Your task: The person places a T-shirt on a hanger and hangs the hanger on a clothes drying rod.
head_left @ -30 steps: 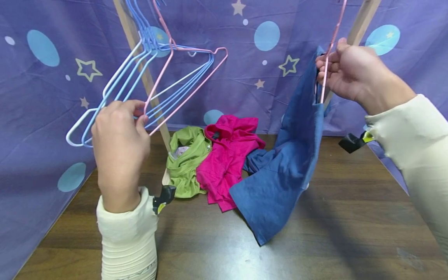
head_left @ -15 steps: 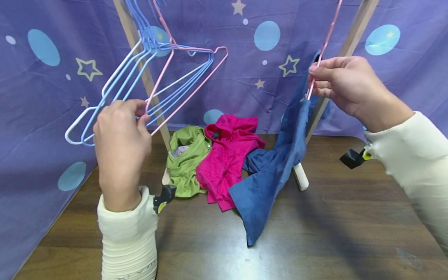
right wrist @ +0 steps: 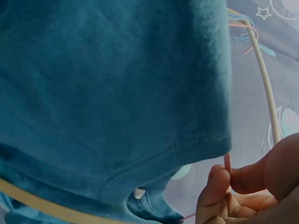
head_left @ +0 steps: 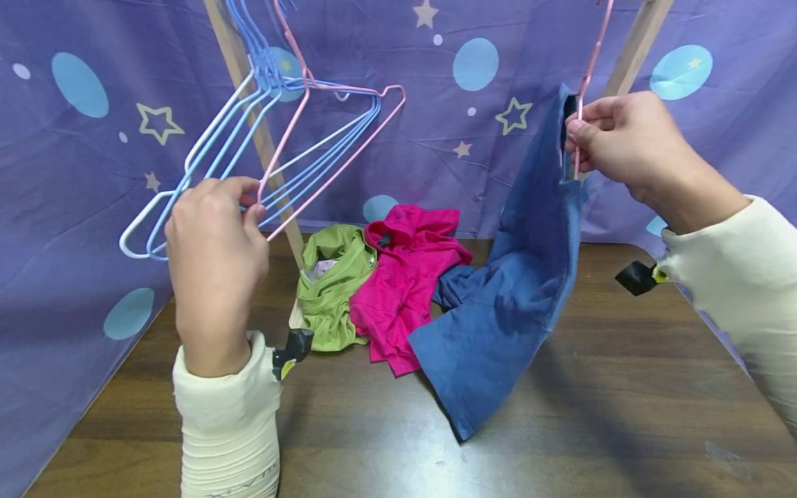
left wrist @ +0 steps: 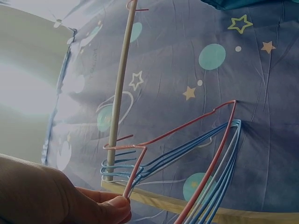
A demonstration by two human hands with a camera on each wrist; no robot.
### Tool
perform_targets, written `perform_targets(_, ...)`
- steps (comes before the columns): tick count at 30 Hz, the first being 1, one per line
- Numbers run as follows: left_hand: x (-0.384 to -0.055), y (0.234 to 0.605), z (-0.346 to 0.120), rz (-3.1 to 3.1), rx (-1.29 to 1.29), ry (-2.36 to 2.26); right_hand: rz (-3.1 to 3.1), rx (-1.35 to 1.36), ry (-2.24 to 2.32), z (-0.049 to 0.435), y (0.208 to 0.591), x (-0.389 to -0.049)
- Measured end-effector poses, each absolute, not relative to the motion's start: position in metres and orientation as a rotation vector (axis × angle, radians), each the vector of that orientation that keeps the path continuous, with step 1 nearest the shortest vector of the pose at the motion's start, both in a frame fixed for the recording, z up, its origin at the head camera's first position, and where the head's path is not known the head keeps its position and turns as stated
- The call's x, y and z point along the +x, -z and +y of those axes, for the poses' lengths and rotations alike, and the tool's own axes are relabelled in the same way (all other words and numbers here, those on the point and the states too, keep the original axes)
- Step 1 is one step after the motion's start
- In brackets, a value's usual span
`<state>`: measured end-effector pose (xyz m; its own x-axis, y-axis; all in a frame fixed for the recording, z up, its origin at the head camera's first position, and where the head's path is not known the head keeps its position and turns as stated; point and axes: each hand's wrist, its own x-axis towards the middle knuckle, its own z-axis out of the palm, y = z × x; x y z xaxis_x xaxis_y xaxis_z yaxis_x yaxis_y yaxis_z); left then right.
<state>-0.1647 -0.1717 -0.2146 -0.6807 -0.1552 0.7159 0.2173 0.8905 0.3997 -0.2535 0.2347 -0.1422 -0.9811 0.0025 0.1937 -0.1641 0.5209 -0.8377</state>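
My left hand point(head_left: 218, 256) pinches the near side of a pink wire hanger point(head_left: 305, 77) between thumb and fingertips. That hanger is the front one of a bunch with several blue hangers point(left wrist: 187, 145) and white ones behind it. At the right, a blue shirt-like garment point(head_left: 510, 297) hangs from a second pink hanger point(head_left: 598, 48), its lower part reaching down to the table. My right hand point(head_left: 647, 145) pinches this hanger's wire just above the fabric's edge. In the right wrist view the blue cloth point(right wrist: 117, 84) fills most of the picture, with thumb and fingertips on the wire beside it.
A green garment point(head_left: 330, 304) and a bright pink garment point(head_left: 405, 290) lie crumpled on the wooden table point(head_left: 349, 429). Slanting wooden posts point(head_left: 638, 45) stand left and right. A wooden rod point(left wrist: 120, 88) carries the hanger hooks. A purple star-patterned cloth forms the backdrop.
My right hand brought its thumb onto the hanger wire and dipped left, then came back right. The blue garment swung narrower, then spread again. My left hand kept its place.
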Motion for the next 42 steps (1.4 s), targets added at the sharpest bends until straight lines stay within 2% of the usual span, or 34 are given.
perform_targets(11, -0.164, 0.215, -0.172, -2.235, -0.038, 0.601, -2.814, 0.213, -0.878, 0.253, 0.129, -0.249)
perform_targets(28, -0.165, 0.215, -0.17, -2.256, -0.056, 0.577, -2.904, 0.298, -0.791, 0.256, 0.122, -0.25)
perform_targets(42, -0.173, 0.218, -0.161, -2.214, 0.021, 0.628, -2.9, 0.337, -0.24, 0.239, 0.106, -0.238)
